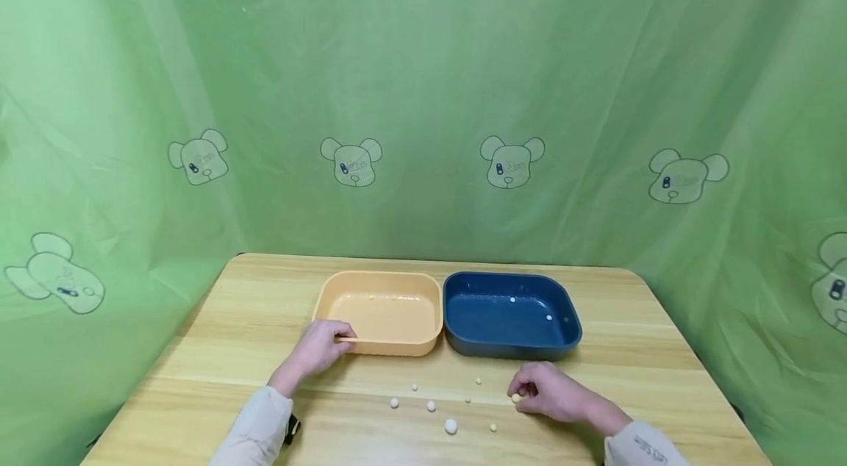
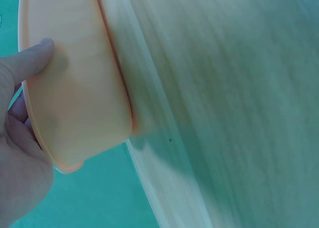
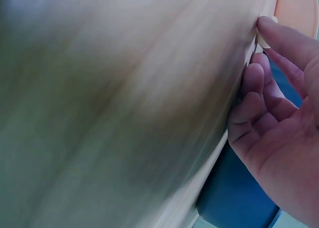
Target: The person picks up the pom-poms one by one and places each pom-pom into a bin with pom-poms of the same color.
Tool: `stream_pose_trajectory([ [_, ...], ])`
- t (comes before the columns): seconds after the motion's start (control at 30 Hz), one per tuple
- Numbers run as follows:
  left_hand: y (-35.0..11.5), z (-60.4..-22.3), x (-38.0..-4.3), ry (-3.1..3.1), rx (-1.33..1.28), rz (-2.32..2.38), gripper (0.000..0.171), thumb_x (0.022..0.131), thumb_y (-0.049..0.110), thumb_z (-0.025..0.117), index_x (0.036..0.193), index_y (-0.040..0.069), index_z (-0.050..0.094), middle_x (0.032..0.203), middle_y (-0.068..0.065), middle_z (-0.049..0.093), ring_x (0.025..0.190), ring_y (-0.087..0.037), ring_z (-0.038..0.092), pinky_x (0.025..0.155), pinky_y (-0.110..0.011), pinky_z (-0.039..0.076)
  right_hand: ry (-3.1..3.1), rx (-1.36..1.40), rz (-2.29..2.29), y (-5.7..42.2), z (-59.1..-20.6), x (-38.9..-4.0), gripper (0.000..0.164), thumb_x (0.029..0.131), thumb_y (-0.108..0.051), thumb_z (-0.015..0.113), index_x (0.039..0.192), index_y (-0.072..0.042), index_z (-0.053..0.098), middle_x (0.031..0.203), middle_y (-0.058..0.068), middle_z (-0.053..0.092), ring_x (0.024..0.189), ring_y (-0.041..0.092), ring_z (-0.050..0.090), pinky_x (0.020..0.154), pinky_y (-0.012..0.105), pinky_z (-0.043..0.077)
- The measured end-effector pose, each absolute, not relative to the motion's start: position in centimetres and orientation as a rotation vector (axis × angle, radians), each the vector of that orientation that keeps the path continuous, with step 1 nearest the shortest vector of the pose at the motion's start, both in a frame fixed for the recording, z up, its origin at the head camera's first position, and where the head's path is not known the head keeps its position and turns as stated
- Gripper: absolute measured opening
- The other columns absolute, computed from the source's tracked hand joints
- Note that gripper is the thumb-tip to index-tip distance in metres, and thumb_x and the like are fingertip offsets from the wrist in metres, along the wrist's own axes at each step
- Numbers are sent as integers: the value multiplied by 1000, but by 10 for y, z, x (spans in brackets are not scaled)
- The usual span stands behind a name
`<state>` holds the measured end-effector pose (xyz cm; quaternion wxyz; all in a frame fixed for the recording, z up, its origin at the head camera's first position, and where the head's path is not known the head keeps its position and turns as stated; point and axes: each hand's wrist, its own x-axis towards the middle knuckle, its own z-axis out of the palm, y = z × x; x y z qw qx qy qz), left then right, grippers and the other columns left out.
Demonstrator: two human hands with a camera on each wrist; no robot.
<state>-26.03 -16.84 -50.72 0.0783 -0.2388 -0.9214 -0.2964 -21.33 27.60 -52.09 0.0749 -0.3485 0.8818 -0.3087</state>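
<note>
At the lower centre of the head view, the rim of a smooth, rounded orange tub (image 1: 397,342) is gripped by the left hand (image 1: 320,345); in the left wrist view the thumb (image 2: 37,58) is laid flat along the plain outer wall, with the fingers hooked behind the rim.

Right of centre and low in the frame, a small round yellow ball (image 1: 516,398) is pinched between thumb and forefinger of the right hand (image 1: 554,391), the tips parted only by its width and the other fingers curled in. Whether the ball is touching the table (image 1: 668,378) cannot be told.

Just above that hand, a glossy dark blue tub (image 1: 509,348) of the same rounded oblong shape is set beside the orange one. Two tiny white balls (image 1: 549,317) are held in the blue tub, two pale yellow ones (image 1: 393,298) in the orange.

Across the pale, streaky wood grain at the bottom centre, four matt white balls (image 1: 451,426) of mixed sizes and three little yellow balls (image 1: 492,428) are scattered. The upper frame is filled by a creased green curtain (image 1: 423,69) printed with bear heads.
</note>
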Motion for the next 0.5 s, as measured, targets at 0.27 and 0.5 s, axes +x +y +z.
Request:
stream_pose_trajectory([
  [0.27, -169, -510, -260, -2764, -708, -871, 13, 79, 13, 76, 75, 24, 70, 74, 17, 64, 68, -2, 56, 64, -25, 46, 2656, -1036, -909, 275, -522, -213, 13, 78, -9, 75, 86, -17, 68, 78, -11, 56, 73, 4, 51, 64, 23, 46],
  [0.5, -168, -509, -260, -2769, -691, -872, 12, 79, 13, 75, 75, 23, 70, 73, 17, 64, 68, -2, 56, 65, -25, 46, 2647, -1059, -932, 276, -518, -213, 12, 78, -9, 74, 85, -16, 67, 77, -10, 56, 73, 5, 51, 63, 23, 45],
])
